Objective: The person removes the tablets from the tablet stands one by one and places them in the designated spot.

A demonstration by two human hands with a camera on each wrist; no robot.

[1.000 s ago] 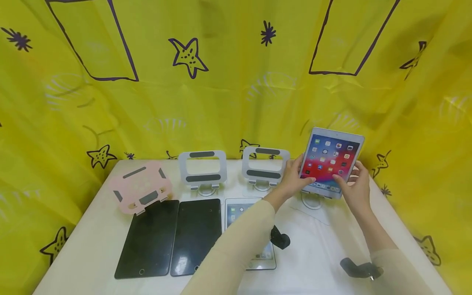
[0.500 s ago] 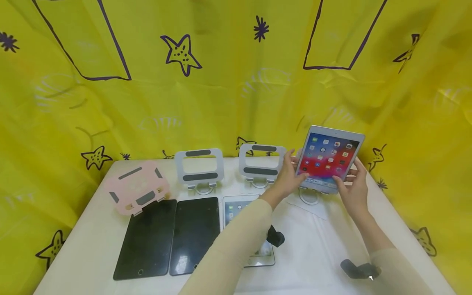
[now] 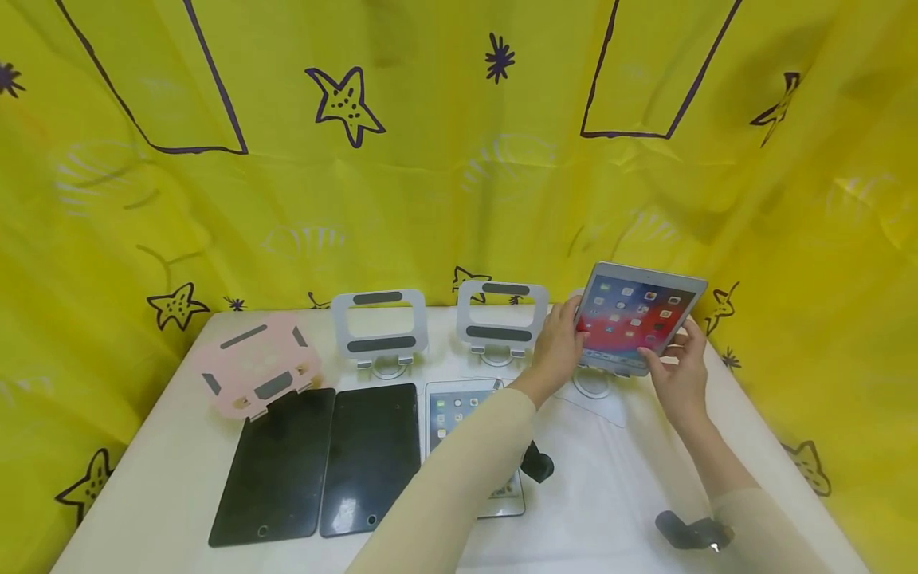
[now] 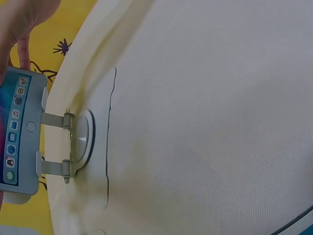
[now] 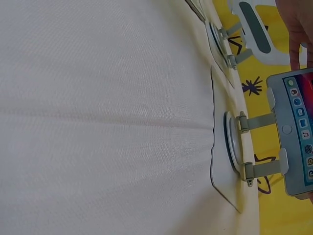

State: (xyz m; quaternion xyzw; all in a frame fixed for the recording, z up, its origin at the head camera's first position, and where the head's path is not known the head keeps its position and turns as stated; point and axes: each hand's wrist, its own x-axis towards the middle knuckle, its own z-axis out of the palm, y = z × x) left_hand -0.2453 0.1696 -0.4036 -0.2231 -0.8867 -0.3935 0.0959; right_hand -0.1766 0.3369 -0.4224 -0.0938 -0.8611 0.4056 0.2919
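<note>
A white tablet (image 3: pixel 634 319) with a lit home screen leans back on a tablet stand (image 3: pixel 591 384) at the far right. My left hand (image 3: pixel 559 347) holds its left side, and my right hand (image 3: pixel 680 379) grips its right side, thumb at the front and fingers behind. In the left wrist view, the tablet's lower edge (image 4: pixel 30 147) sits in the stand's two hooks above the round base (image 4: pixel 84 139). The right wrist view shows the same hooks against the tablet (image 5: pixel 287 129). Most of the stand's back plate is hidden behind the tablet.
Two grey-white stands (image 3: pixel 380 323) (image 3: pixel 502 315) and a pink stand (image 3: pixel 260 365) line the back. In front lie two black tablets (image 3: pixel 272 470) (image 3: pixel 369 454) and a white tablet (image 3: pixel 448 414), partly covered by my left sleeve (image 3: pixel 459 470). A yellow curtain (image 3: pixel 430 199) hangs behind the table.
The held tablet has tilted further back, its screen looking more foreshortened. Both hands have stayed on its sides and moved with it. The head view has shifted slightly.
</note>
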